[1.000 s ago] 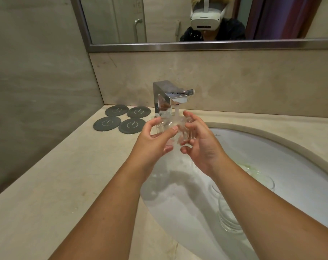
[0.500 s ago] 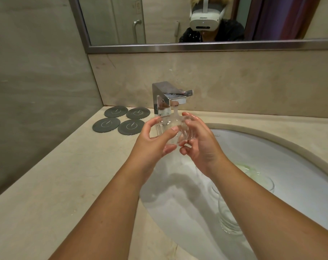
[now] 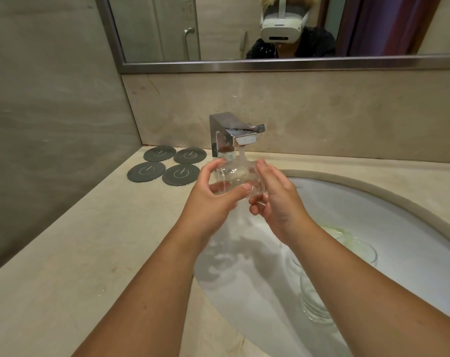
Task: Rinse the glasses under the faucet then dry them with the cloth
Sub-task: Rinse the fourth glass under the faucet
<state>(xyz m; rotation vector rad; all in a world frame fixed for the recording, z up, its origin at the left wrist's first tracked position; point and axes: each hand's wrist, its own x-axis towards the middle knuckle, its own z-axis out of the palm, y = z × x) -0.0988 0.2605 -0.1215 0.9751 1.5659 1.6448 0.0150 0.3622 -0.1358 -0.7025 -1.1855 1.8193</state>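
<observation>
Our arms [image 3: 141,292] are bare. In the mirror [image 3: 270,63] we wear a big white headset [image 3: 282,28] with a strap and a dark top [image 3: 320,45].

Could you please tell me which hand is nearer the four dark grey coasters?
Left. The left hand grips the clear glass tumbler just right of the dark grey round coasters; the right hand holds its far side.

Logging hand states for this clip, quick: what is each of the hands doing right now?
Left hand: gripping the glass under the running faucet.
Right hand: gripping the same glass from its other side.
</observation>
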